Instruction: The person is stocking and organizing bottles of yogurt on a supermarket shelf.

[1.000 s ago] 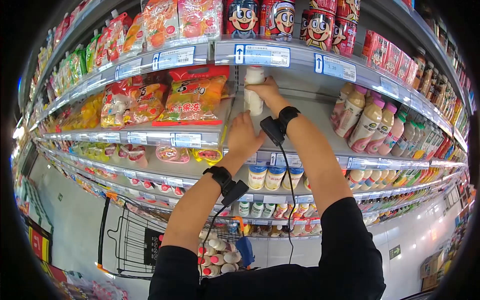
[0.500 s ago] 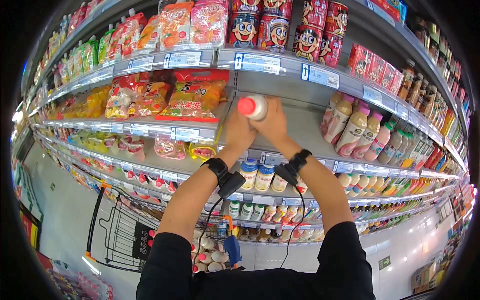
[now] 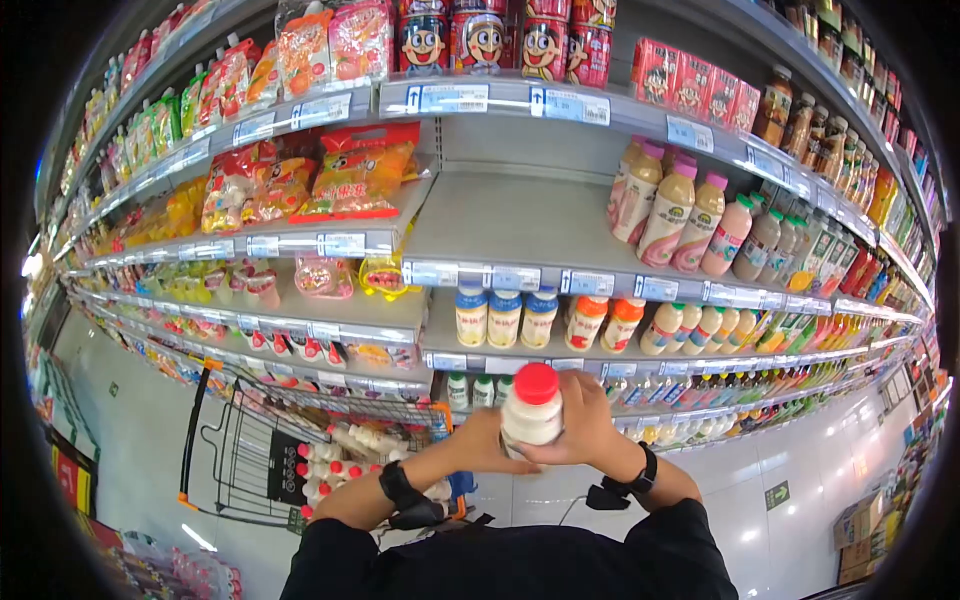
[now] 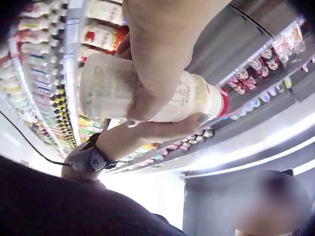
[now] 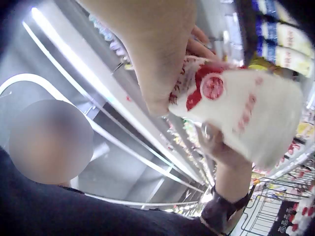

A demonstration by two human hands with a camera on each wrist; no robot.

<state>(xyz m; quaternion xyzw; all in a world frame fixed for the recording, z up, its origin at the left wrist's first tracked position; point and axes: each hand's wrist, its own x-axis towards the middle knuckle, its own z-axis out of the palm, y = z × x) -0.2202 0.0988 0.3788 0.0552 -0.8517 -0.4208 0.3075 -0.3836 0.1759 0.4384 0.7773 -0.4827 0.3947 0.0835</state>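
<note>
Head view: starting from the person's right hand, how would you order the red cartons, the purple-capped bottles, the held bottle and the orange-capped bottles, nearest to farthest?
1. Held bottle: in the right hand itself.
2. Orange-capped bottles: just ahead of it.
3. Purple-capped bottles: higher up, to the right.
4. Red cartons: higher still, farthest.

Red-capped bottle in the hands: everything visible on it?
The bottle has a whitish, plastic-looking body and a red cap, which is on. The right wrist view shows red print and a round red emblem; the left wrist view, small lettering. It is held off the shelves, cap toward the head camera, between the left hand and right hand.
</note>
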